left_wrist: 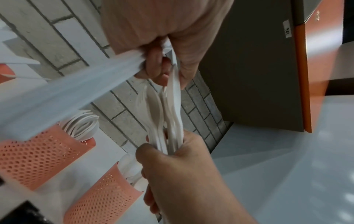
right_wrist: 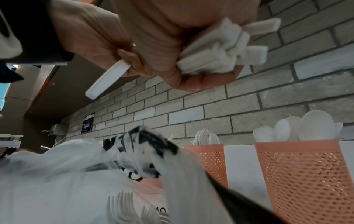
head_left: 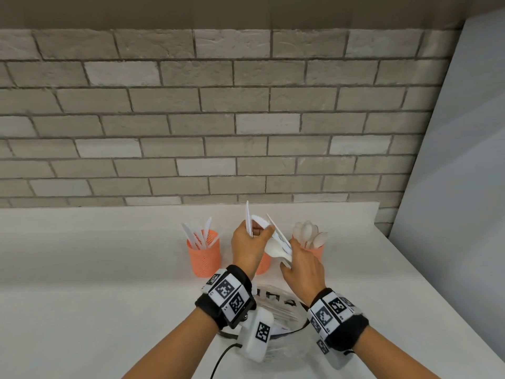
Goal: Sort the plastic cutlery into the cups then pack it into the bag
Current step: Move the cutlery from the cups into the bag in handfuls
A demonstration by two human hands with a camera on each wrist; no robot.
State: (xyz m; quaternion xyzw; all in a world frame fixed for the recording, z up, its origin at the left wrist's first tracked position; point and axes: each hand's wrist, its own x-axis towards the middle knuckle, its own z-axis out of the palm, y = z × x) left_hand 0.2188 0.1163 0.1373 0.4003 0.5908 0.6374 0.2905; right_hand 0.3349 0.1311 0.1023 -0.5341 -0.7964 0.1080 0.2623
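My right hand (head_left: 293, 255) grips a mixed bundle of white plastic cutlery (head_left: 277, 243) by the handles (right_wrist: 218, 54), above the middle orange mesh cup (head_left: 264, 263). My left hand (head_left: 254, 232) holds a white knife (head_left: 248, 218) upright and pinches another piece at the top of the bundle (left_wrist: 170, 97). The left cup (head_left: 205, 255) holds knives. Spoons stand in the right cup (head_left: 317, 251), and forks (right_wrist: 205, 137) stand in the middle cup. A clear plastic bag (head_left: 276, 305) with black print lies below my wrists, with forks (right_wrist: 124, 207) showing inside it.
The white counter (head_left: 95, 269) runs back to a grey brick wall (head_left: 191, 119). A pale panel (head_left: 464, 160) stands at the right end, where the counter edge slants toward me. A black cable (head_left: 218, 362) trails from my left wrist.
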